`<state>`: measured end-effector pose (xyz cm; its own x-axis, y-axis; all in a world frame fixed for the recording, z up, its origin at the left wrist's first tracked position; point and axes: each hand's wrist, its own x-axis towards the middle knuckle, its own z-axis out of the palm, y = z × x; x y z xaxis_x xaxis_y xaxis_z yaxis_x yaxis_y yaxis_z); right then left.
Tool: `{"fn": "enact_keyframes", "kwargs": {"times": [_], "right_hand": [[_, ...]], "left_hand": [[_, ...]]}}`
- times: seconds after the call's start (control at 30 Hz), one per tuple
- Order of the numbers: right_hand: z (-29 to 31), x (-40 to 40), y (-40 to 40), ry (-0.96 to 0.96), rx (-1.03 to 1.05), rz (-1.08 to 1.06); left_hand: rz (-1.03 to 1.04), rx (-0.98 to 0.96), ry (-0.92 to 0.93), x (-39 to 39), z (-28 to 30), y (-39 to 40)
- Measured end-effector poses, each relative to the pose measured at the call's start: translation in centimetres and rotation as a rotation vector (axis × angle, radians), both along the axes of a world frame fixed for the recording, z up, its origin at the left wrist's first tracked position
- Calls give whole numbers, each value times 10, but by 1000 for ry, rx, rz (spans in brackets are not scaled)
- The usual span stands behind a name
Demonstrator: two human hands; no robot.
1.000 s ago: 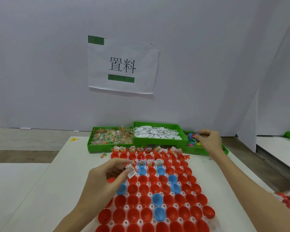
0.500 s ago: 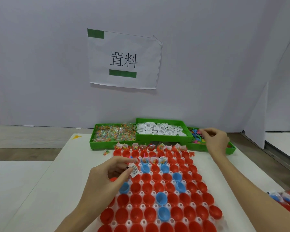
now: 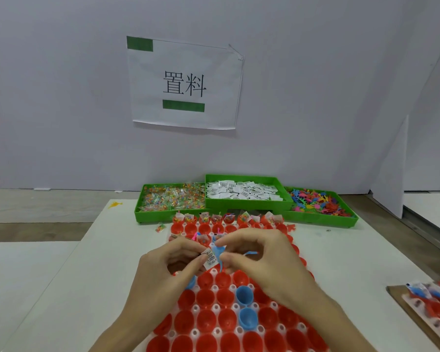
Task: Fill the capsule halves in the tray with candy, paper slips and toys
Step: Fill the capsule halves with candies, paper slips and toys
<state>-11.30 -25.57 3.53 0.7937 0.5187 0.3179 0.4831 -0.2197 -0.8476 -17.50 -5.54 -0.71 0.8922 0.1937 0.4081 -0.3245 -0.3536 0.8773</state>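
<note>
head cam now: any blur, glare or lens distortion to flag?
Head view: even soft light, no glare; sign reads sharp; wide-angle bowing at the edges; the second capsule tray at the right edge is smeared; left hand and right hand mostly crisp.

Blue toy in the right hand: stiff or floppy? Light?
The thin blue plastic toy is pinched by the right hand; its slender limb dangles slightly curved, so it is probably flexible. A fingertip pinch suffices, so it is likely very light and easily snagged.
</note>
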Motion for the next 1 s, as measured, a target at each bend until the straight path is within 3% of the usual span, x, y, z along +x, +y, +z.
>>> {"fn": "enact_keyframes", "kwargs": {"times": [0.17, 0.33, 0.47, 0.67, 0.83, 0.9, 1.0], "right_hand": [[-9, -5, 0, -137, -52, -81], [-10, -6, -5, -78, -45, -20], [-9, -5, -8, -1, -5, 13], [-9, -4, -10, -62, -19, 89], [-7, 3, -18, -94, -38, 78], [-6, 12, -24, -118, -64, 25], [-4, 37, -43, -88, 11, -122]], "left_hand": [[-82, -86, 33, -4, 8, -7], [-137, -203, 111, -4, 11, -8], [-155, -168, 117, -5, 14, -8], [-170, -100, 63, -7, 24, -4], [-147, -297, 210, -1, 27, -19], [-123, -158, 173, 7, 27, -24], [-64, 210, 55, 23, 28, -30]]}}
